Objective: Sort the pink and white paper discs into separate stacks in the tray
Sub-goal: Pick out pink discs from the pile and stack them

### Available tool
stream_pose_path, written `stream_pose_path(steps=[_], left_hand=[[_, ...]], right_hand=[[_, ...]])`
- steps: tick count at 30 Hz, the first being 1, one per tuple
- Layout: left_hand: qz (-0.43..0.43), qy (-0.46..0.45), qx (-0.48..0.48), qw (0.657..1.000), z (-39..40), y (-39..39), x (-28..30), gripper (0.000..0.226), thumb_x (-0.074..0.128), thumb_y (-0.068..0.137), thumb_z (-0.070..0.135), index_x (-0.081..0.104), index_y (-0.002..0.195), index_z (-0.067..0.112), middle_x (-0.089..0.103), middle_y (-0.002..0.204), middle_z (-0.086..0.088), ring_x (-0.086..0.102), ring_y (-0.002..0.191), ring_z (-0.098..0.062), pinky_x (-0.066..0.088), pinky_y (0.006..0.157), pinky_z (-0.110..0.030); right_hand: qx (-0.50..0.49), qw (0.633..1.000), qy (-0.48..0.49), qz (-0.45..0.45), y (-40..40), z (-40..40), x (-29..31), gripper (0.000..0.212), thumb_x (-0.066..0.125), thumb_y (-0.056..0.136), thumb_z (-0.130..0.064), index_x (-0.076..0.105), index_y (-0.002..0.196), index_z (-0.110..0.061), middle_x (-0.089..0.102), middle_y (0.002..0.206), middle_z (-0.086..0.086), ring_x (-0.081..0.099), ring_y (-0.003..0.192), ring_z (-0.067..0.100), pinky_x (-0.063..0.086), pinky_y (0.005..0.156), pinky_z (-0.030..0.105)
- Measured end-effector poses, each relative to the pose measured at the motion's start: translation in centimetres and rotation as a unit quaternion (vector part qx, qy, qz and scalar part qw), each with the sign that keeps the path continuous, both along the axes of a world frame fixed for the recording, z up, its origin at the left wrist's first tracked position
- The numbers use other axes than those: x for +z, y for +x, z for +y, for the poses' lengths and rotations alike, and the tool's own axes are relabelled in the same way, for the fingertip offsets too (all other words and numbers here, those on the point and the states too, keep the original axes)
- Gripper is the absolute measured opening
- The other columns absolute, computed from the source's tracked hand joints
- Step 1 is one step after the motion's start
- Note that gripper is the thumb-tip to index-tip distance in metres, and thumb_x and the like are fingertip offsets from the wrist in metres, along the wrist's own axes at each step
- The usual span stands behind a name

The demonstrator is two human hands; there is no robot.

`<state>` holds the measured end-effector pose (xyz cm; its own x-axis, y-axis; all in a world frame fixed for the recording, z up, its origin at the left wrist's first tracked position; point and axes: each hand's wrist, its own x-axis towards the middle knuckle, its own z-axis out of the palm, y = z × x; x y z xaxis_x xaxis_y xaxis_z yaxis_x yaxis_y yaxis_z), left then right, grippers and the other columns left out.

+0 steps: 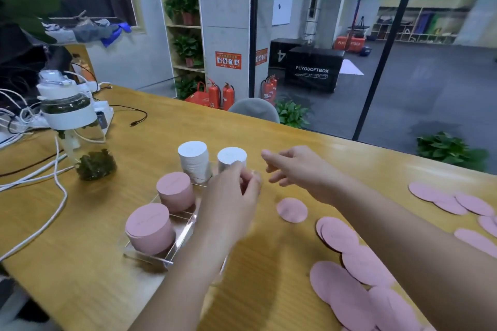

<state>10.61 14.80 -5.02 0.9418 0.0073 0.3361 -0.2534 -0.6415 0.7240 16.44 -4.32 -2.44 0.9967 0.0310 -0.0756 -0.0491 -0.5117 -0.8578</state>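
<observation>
A clear tray [185,235] on the wooden table holds two pink disc stacks [150,228] [175,191] and two white disc stacks [193,160] [231,157]. My left hand [234,196] hovers just right of the tray, below the right white stack. Its fingertips are curled together, and blur hides whether they pinch a disc. My right hand [295,169] floats beside it with loose fingers and holds nothing. A single pink disc [292,209] lies under my right wrist. Several loose pink discs [349,277] are spread at the right.
A glass tea bottle [78,126] with a white lid stands at the left among white cables [57,196] and a power strip. More pink discs [451,200] lie near the table's far right edge. A grey chair back [254,109] rises behind the table.
</observation>
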Motion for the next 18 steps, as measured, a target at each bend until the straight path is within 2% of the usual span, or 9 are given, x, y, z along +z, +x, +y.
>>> stream_pose_path(steps=[2,4,6,8,10,12,13,15,18], left_hand=[[-0.012,0.009,-0.078,0.997,-2.4,-2.1,-0.8,0.013,0.061,0.107,0.037,0.061,0.094,0.032,0.07,0.086,0.013,0.067,0.082,-0.006,0.053,0.072,-0.034],[-0.01,0.04,-0.144,0.989,-4.9,-3.7,-2.7,0.011,0.058,0.109,0.039,0.065,0.113,0.033,0.07,0.114,0.017,0.065,0.109,-0.007,0.053,0.094,-0.035],[-0.01,0.115,-0.164,0.98,-6.8,-4.5,-4.9,0.036,0.055,0.11,0.049,0.06,0.139,0.029,0.059,0.145,0.012,0.051,0.139,-0.014,0.041,0.116,-0.036],[0.013,0.188,-0.158,0.969,-8.0,-4.8,-6.0,0.064,0.045,0.108,0.067,0.043,0.16,0.029,0.039,0.169,0.004,0.029,0.16,-0.023,0.027,0.129,-0.046],[0.063,0.234,-0.172,0.955,-8.8,-5.1,-6.6,0.081,0.035,0.103,0.079,0.029,0.168,0.03,0.024,0.176,0.0,0.014,0.165,-0.026,0.016,0.133,-0.049],[0.084,0.251,-0.19,0.945,-9.6,-5.8,-7.0,0.088,0.026,0.099,0.087,0.027,0.167,0.031,0.028,0.172,-0.001,0.014,0.162,-0.026,0.015,0.131,-0.049],[0.073,0.261,-0.193,0.943,-10.1,-6.1,-7.4,0.089,0.022,0.097,0.089,0.028,0.164,0.031,0.033,0.166,0.0,0.017,0.159,-0.026,0.017,0.129,-0.048],[0.041,0.279,-0.195,0.939,-11.5,-6.9,-7.9,0.093,0.016,0.096,0.09,0.028,0.163,0.027,0.036,0.163,0.003,0.02,0.156,-0.023,0.02,0.128,-0.047],[0.007,0.309,-0.218,0.926,-14.1,-8.2,-8.1,0.09,0.013,0.1,0.086,0.026,0.166,0.026,0.03,0.17,0.003,0.017,0.16,-0.022,0.018,0.13,-0.047]], right_hand=[[-0.015,1.0,-0.014,-0.014,-3.9,-1.7,0.2,0.052,0.067,0.099,-0.068,0.083,0.109,-0.02,0.084,0.102,-0.002,0.08,0.094,0.016,0.066,0.091,0.04],[-0.036,0.999,-0.023,-0.032,-8.2,-3.4,0.0,0.042,0.065,0.105,-0.059,0.084,0.103,-0.021,0.083,0.096,-0.003,0.077,0.091,0.018,0.063,0.09,0.04],[-0.058,0.995,-0.045,-0.063,-12.7,-5.2,-0.6,0.034,0.065,0.106,-0.051,0.084,0.106,-0.023,0.082,0.1,-0.006,0.075,0.097,0.015,0.06,0.096,0.042],[-0.092,0.987,-0.099,-0.09,-17.3,-7.3,-1.7,0.035,0.066,0.104,-0.056,0.081,0.121,-0.029,0.079,0.109,-0.017,0.071,0.1,-0.002,0.059,0.097,0.034],[-0.137,0.974,-0.147,-0.101,-22.3,-9.4,-2.8,0.04,0.066,0.101,-0.063,0.075,0.129,-0.036,0.072,0.12,-0.027,0.064,0.103,-0.011,0.055,0.096,0.023],[-0.174,0.959,-0.191,-0.114,-27.0,-11.4,-4.3,0.042,0.067,0.1,-0.062,0.071,0.134,-0.038,0.063,0.133,-0.029,0.058,0.118,-0.012,0.041,0.099,0.01],[-0.194,0.95,-0.217,-0.116,-29.0,-12.2,-5.1,0.046,0.068,0.099,-0.06,0.07,0.138,-0.035,0.059,0.142,-0.027,0.055,0.13,-0.007,0.035,0.104,0.009],[-0.226,0.924,-0.291,-0.1,-31.8,-14.0,-6.9,0.06,0.069,0.095,-0.064,0.065,0.147,-0.034,0.051,0.161,-0.017,0.044,0.149,0.011,0.032,0.118,0.025],[-0.251,0.906,-0.337,-0.054,-33.5,-15.4,-8.6,0.084,0.057,0.09,-0.083,0.047,0.16,-0.038,0.034,0.173,-0.011,0.028,0.16,0.016,0.03,0.128,0.045]])
